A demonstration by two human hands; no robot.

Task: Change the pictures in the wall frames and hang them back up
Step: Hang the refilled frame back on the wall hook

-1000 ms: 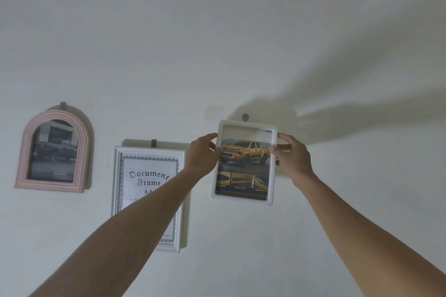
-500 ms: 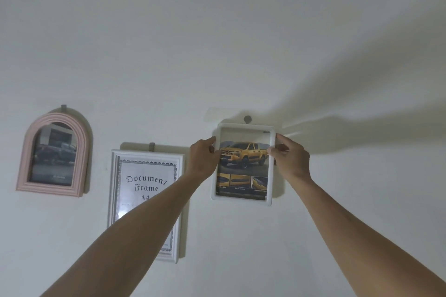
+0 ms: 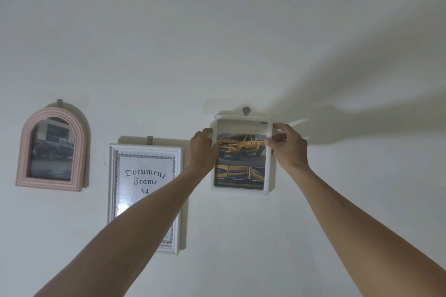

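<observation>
White frame just under wall hook; left hand and right hand, each grip pinching a side edge

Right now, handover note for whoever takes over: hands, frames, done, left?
Left hand grips the left edge of the white truck frame; right hand grips its right edge.
The frame is held against the wall, its top just under the hook; whether it has caught, I can't tell.
Done: yellow truck picture is in. The pink arched frame hangs with a dark truck picture.
Left: seat it on the hook, release. The document frame still shows its stock insert.
</observation>
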